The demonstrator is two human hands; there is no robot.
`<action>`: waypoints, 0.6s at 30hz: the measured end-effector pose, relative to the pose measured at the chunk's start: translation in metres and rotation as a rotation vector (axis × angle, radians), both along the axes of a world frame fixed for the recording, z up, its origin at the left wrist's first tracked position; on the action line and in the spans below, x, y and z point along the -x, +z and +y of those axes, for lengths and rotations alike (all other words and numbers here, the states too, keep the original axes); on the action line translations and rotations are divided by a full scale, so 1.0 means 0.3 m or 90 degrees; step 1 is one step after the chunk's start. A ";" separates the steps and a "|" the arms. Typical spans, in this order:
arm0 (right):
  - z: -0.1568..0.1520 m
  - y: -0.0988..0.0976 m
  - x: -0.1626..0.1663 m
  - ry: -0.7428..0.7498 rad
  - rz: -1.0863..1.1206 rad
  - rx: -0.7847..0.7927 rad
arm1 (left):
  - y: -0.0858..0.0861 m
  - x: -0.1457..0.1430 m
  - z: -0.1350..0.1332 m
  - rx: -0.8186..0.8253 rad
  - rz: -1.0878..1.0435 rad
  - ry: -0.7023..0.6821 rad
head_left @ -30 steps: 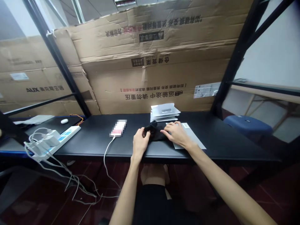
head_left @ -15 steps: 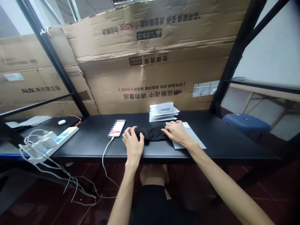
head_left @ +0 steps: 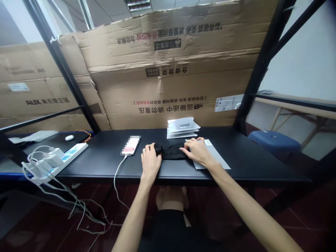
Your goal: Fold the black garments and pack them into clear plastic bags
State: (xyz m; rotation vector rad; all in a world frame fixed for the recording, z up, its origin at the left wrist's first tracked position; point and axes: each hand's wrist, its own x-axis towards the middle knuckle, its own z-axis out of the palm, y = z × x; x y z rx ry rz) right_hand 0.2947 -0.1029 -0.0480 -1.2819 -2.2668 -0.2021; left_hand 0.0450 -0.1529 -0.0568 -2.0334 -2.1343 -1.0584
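Observation:
A black cloth (head_left: 172, 151) lies stretched lengthwise on the black table (head_left: 244, 157), bunched at its left end. My left hand (head_left: 151, 161) curls over that bunched end. My right hand (head_left: 195, 151) rests with spread fingers on the cloth's right end, close to a flat grey translucent sheet (head_left: 212, 157) and partly over it. Just beyond the cloth stands a stack of clear plastic sleeves (head_left: 182, 128). To the left of my left hand, a smartphone (head_left: 130, 146) lies on the table with a white cable attached.
A white power strip (head_left: 61, 161) holds white chargers, and cables hang below the table edge. A white mouse (head_left: 69, 138) sits further left. Cardboard sheets (head_left: 170, 87) stand behind the table, between black metal posts. A blue case (head_left: 274, 141) is at right.
The cloth now lies stretched flatter between my hands than a second ago. My left hand has shifted left along it, and the view has tilted slightly.

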 end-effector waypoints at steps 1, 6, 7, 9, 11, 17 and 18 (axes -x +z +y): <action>0.000 -0.001 0.000 0.000 0.001 0.000 | 0.013 0.015 0.001 0.003 -0.028 0.000; 0.000 -0.003 -0.005 -0.006 -0.003 0.000 | 0.050 0.103 0.017 -0.075 -0.158 0.007; 0.001 -0.004 -0.007 -0.010 -0.005 0.000 | 0.052 0.120 0.020 -0.100 -0.166 0.010; 0.003 -0.006 -0.009 -0.017 -0.009 -0.002 | 0.055 0.152 0.020 -0.136 -0.169 0.026; 0.005 -0.008 -0.012 -0.019 -0.011 -0.001 | 0.056 0.176 0.016 -0.148 -0.159 0.060; 0.011 -0.016 -0.021 -0.018 -0.006 -0.002 | 0.032 0.215 0.009 -0.167 -0.005 0.156; 0.012 -0.016 -0.023 -0.019 -0.005 0.000 | 0.025 0.217 0.011 -0.167 0.021 0.154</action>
